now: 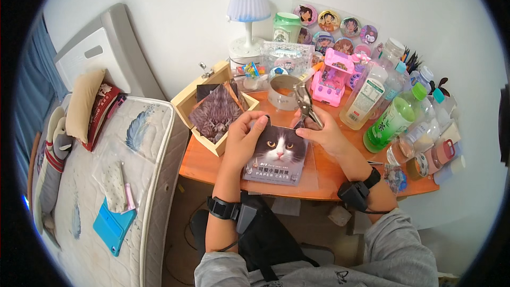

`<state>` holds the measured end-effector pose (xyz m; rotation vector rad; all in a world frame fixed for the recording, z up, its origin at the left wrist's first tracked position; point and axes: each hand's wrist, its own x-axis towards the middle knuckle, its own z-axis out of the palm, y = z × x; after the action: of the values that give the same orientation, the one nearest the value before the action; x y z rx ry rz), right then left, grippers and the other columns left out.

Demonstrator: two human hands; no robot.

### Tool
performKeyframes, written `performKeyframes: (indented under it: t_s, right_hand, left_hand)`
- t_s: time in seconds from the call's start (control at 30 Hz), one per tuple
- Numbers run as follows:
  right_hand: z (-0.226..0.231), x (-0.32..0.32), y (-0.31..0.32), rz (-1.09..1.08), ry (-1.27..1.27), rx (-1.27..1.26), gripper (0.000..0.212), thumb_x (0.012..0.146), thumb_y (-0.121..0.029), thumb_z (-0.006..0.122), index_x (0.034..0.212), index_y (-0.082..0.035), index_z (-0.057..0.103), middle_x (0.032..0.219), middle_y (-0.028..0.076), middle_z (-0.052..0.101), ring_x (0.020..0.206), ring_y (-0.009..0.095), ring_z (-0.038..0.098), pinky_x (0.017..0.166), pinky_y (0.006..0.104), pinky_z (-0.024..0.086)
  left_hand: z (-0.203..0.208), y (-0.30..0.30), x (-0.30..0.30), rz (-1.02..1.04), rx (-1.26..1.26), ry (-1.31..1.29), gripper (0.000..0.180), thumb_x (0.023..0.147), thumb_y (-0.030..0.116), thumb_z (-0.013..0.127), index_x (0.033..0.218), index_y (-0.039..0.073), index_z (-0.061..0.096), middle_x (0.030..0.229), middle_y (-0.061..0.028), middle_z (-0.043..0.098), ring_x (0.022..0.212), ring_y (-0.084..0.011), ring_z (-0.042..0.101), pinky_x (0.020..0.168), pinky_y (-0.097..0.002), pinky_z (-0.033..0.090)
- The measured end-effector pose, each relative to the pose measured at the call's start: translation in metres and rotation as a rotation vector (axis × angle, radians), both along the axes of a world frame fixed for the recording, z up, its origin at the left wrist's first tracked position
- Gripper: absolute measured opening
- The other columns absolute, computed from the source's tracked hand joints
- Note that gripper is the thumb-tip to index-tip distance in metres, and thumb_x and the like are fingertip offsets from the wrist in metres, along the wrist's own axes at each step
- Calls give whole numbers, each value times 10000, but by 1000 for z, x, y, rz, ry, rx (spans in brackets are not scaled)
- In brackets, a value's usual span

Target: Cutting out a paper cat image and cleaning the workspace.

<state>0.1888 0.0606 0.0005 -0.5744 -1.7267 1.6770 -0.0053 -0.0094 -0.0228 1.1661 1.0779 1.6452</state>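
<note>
A square paper-folding pack with a black-and-white cat's face on its cover lies near the table's front edge. My left hand pinches its upper left corner. With my right hand I grip a silver plier-shaped hole punch, its jaws pointing up and away from me, while my thumb touches the pack's upper right corner. Part of the punch is hidden behind my fingers. Left of the pack stands an open wooden box, with grey fur-patterned paper sticking out of it.
A roll of clear tape and a pink toy machine stand beyond my hands. Several bottles, including a green one, crowd the right side. A white lamp is at the back. A mattress lies to the left.
</note>
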Motion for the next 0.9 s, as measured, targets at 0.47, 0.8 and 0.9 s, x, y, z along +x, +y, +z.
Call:
performKeyframes:
  t_s: [0.47,0.8,0.9]
  right_hand:
    - [0,8,10,-248,256,-11,216,864,-133,514,1041,-10,499,904,91,606,822,152,577,715,257,456]
    - [9,22,20,42,-107,64,275,925,-235,414,1007,0,531,885,93,601,793,141,566,707,275,456]
    - [-1,18,22,61,-239,255,302,923,-270,424,988,-1,544,866,66,592,753,102,549,675,245,443]
  left_hand:
    - [-1,1,1,-135,2,-55,171,877,97,510,1013,-6,524,853,-45,609,762,-69,538,699,-199,418]
    - [5,0,6,142,114,150,185,878,131,526,935,-30,596,789,-1,592,716,-44,510,628,-185,409]
    - [5,1,9,269,150,146,169,856,129,561,897,-29,606,744,-2,595,680,-44,510,616,-189,411]
